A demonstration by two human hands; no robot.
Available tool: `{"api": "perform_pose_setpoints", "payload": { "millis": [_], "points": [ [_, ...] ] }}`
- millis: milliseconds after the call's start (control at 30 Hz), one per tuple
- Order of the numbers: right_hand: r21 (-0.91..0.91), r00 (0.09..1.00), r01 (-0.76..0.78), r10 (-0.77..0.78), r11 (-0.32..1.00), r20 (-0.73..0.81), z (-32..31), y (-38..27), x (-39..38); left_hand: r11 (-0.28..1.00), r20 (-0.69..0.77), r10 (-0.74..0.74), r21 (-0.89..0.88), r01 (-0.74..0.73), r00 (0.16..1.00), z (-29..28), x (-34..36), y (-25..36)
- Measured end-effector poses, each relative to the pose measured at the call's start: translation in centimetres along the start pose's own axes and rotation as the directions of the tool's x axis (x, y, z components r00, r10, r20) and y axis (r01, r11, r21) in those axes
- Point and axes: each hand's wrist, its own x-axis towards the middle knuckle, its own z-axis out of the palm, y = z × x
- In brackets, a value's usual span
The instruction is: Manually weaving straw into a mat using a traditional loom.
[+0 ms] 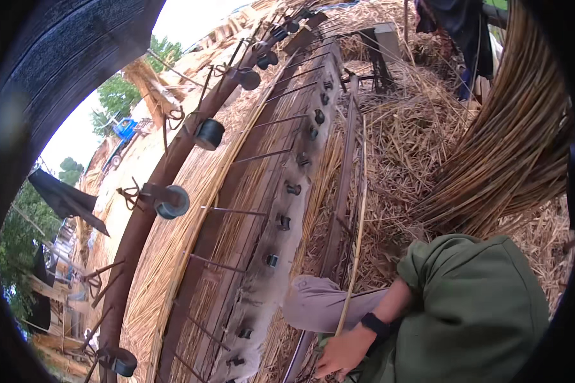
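Note:
My right hand (pixel 344 352), with a dark watch on its wrist, is low in the head view, below a green rolled sleeve. Its fingers are bent, closed at the lower end of a long, thin reed stalk (pixel 358 236), which runs up past the metal rail. The fingertips are partly out of sight near the bottom edge. My left hand does not show. Just left of the right hand is my bent knee (pixel 319 300) in pale trousers, close to the frame's pale dusty beam (pixel 287 242) with several dark spools set along it.
A rusty pipe (pixel 153 210) carrying round weights and wire hooks runs along the left, beside a layer of straw-coloured reeds (pixel 172 268). Thin metal rods (pixel 217 262) jut across the frame. A large reed bundle (pixel 505 147) leans at right above loose straw. A person in dark clothes (pixel 460 38) is behind.

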Motion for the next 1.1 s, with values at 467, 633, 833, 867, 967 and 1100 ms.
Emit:
{"api": "perform_pose_setpoints", "payload": {
  "millis": [467,633,833,867,967,1100],
  "points": [
    [-0.314,0.98,-0.087,0.025,0.945,-0.196,1.8,0.1,-2.8,0.977,0.292,-0.032,0.21,-0.031,0.956,8.7,2.7,-3.7],
    [-0.319,0.964,-0.032,-0.054,0.947,-0.259,1.9,0.6,-2.9,0.962,0.326,0.039,0.244,-0.124,0.945,9.1,3.0,-3.8],
    [-0.273,0.982,-0.052,-0.001,0.961,-0.19,2.3,1.4,-2.8,0.944,0.354,0.121,0.247,-0.218,0.928,9.5,3.5,-3.6],
    [-0.252,0.987,-0.077,0.037,0.965,-0.159,2.4,1.7,-2.8,0.942,0.359,0.133,0.245,-0.231,0.924,9.5,3.7,-3.6],
    [-0.325,0.99,-0.067,0.022,0.943,-0.141,2.8,2.4,-2.8,0.935,0.381,0.163,0.235,-0.266,0.91,9.6,4.6,-3.5],
    [-0.332,0.987,-0.115,0.07,0.936,-0.143,2.9,2.6,-3.6,0.932,0.407,0.159,0.238,-0.272,0.899,9.7,5.5,-3.8]
  ]
}}
